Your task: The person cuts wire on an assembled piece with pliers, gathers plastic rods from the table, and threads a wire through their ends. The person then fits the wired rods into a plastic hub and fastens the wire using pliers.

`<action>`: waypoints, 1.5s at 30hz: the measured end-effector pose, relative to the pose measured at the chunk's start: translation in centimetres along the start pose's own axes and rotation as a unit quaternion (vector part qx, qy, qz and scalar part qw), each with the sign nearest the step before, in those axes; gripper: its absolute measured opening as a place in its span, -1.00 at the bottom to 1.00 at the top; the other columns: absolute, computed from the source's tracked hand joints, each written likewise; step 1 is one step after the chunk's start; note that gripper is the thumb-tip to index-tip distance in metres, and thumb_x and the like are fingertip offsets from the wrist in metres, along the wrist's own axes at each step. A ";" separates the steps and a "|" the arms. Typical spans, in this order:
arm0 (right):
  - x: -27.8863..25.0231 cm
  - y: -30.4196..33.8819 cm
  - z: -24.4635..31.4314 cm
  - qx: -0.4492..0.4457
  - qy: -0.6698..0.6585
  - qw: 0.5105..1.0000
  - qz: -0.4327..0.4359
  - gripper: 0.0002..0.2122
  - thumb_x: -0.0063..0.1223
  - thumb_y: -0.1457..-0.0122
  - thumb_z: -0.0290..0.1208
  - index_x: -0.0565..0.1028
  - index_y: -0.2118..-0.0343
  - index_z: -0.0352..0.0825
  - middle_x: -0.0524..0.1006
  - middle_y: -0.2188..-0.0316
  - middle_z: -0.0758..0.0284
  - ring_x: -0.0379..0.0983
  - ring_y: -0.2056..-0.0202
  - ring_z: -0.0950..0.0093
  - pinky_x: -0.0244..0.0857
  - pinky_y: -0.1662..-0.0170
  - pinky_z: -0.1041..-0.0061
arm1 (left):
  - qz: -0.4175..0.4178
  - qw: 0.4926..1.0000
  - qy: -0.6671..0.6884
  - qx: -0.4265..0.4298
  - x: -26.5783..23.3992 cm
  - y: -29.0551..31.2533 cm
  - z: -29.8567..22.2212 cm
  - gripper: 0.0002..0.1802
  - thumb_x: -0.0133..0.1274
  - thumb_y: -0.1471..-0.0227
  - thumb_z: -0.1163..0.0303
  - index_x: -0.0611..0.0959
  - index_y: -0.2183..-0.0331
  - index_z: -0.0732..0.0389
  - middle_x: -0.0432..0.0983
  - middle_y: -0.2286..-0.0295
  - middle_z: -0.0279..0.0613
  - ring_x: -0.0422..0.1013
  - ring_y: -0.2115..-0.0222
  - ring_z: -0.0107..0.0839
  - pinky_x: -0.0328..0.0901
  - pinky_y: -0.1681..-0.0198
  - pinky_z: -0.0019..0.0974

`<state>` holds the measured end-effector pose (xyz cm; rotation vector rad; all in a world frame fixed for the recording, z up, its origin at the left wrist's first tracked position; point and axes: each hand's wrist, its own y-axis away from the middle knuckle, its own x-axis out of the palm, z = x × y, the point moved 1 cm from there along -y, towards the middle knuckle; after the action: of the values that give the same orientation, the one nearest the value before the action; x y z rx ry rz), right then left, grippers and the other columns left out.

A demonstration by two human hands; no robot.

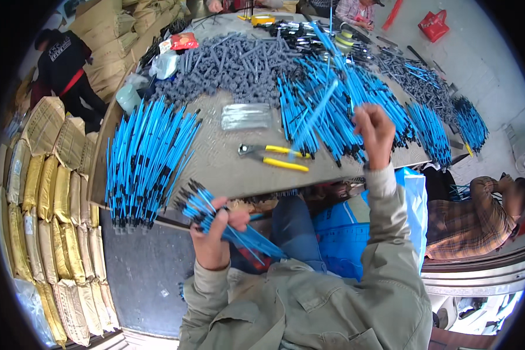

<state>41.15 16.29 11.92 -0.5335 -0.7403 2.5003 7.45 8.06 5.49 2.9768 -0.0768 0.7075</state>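
Observation:
My left hand (216, 230) is closed round a bundle of blue rods (248, 240) with black ends, held low at the table's front edge. Raised over the right part of the table, my right hand (373, 131) has its fingers curled together; what they hold, if anything, cannot be made out. Left of it a single blue rod (314, 119) is smeared by motion, apart from the fingers. Beyond the right hand lies a big heap of blue rods (332, 87). Pliers with yellow handles (274, 157) rest on the table (221, 166) between my hands.
A stack of blue rods (149, 163) overhangs the table's left edge. Grey plastic parts (227, 67) are heaped behind a clear plastic packet (245, 117). A blue bag (344, 233) hangs by my right side. Wrapped sacks (52, 192) stand left. Other people work around the table.

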 end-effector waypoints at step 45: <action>6.0 13.6 6.4 -0.069 -0.136 0.940 0.304 -0.84 0.16 0.08 -0.53 0.50 0.39 -0.39 0.47 0.26 0.15 0.43 0.20 0.30 0.30 0.19 0.49 | 0.150 0.987 -0.015 0.049 2.8 0.7 -0.9 -0.73 0.07 0.05 0.56 0.53 0.21 0.34 0.55 0.39 -0.15 0.47 0.35 -0.43 0.33 0.24 -0.41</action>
<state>28.77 6.86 7.54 -0.5303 -0.9786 3.1612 9.46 7.33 7.61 3.1041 -0.5148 0.7125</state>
